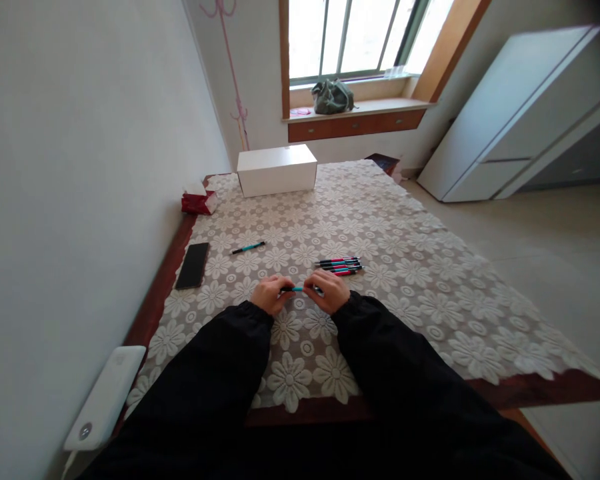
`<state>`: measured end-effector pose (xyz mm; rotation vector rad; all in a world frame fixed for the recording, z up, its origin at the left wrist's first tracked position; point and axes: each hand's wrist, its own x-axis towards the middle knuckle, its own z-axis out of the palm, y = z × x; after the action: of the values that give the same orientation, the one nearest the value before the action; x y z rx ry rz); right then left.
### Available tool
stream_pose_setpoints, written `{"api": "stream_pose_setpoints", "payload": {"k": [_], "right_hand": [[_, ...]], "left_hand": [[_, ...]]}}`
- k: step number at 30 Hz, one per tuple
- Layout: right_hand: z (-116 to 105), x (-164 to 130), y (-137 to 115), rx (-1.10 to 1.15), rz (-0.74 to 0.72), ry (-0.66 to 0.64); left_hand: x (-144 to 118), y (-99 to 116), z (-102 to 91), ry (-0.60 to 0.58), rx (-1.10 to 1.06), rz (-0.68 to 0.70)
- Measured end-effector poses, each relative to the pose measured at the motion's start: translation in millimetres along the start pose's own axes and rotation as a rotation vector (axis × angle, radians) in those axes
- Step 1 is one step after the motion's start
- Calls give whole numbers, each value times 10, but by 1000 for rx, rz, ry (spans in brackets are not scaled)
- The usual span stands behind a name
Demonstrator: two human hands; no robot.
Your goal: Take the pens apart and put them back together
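Note:
Between my two hands a pen with a blue barrel and dark ends lies level, just above the lace tablecloth. My left hand pinches its dark left end. The fingers of my right hand close round the other end and hide most of it. Just beyond my right hand, several pens with red, blue and black parts lie side by side in a bunch. Another blue and black pen rests alone, farther off to the left.
A black phone lies at the left, near the wall. Behind it are a red tissue pack and a long white box. At the near left table edge sits a white device with a cable.

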<state>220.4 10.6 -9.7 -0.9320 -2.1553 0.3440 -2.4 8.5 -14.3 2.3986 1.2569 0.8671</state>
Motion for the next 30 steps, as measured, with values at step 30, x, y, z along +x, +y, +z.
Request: {"api": "stream_pose_setpoints", "payload": {"k": [30], "right_hand": [[112, -31, -137, -381, 172, -476]], "left_hand": [[-5, 299, -47, -200, 239, -27]]}}
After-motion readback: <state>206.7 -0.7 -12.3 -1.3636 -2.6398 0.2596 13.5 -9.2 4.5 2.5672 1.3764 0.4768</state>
